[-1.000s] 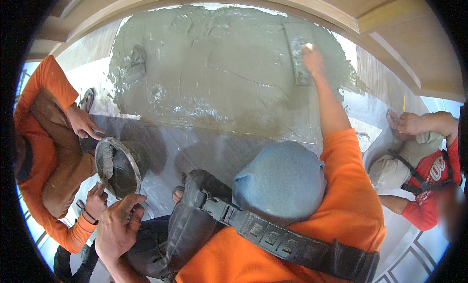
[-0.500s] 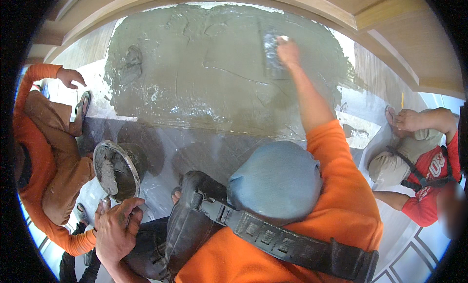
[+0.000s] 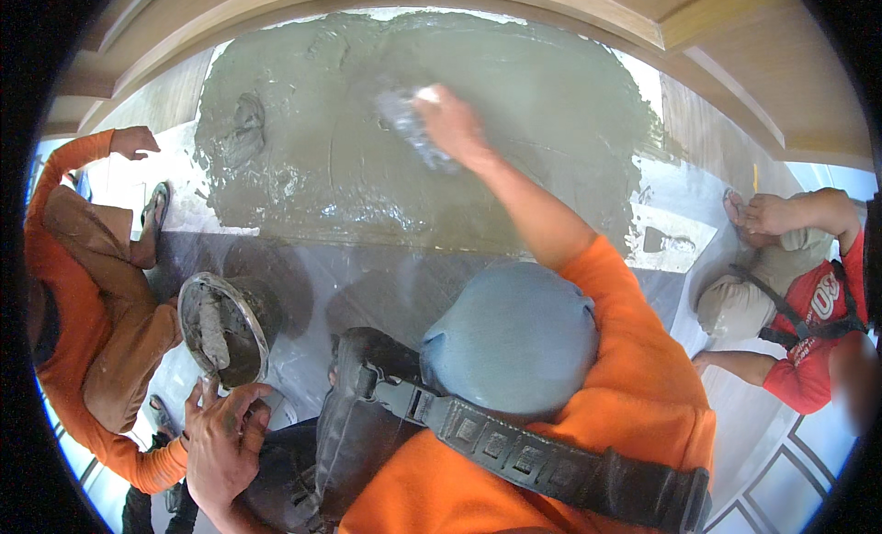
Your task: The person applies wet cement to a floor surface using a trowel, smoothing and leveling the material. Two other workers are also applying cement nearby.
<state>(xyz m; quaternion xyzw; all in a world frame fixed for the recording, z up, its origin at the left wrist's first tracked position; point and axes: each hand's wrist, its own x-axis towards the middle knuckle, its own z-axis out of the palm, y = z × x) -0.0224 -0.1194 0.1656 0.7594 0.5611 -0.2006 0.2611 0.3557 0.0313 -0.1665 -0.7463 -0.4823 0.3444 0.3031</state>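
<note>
My right hand [image 3: 449,120] grips the pale handle of a flat trowel [image 3: 397,120], blurred by motion, on a broad patch of wet grey mortar [image 3: 570,111]. My left hand [image 3: 225,442] is low at the left, fingers curled by a grey object I cannot make out, just below a bucket [image 3: 266,336] holding grey mix and a mortar-coated tool [image 3: 211,332] leaning inside. Fingers of another person show at the bucket's lower edge, partly behind my hand. A rounded light blue cloth-covered shape [image 3: 505,341] and a black strap lie below my right arm.
Wooden panelling [image 3: 735,93] borders the mortar along the top. A person in orange [image 3: 83,332] crouches at the left, sandaled foot beside the patch. A person in red with a black harness [image 3: 818,304] sits at the right. Pale boards [image 3: 689,120] flank the mortar.
My right hand and trowel have swept left across the mortar. The left co-worker's upper hand has moved from near the bucket up toward the panelling. My left hand stays low by the bucket.
</note>
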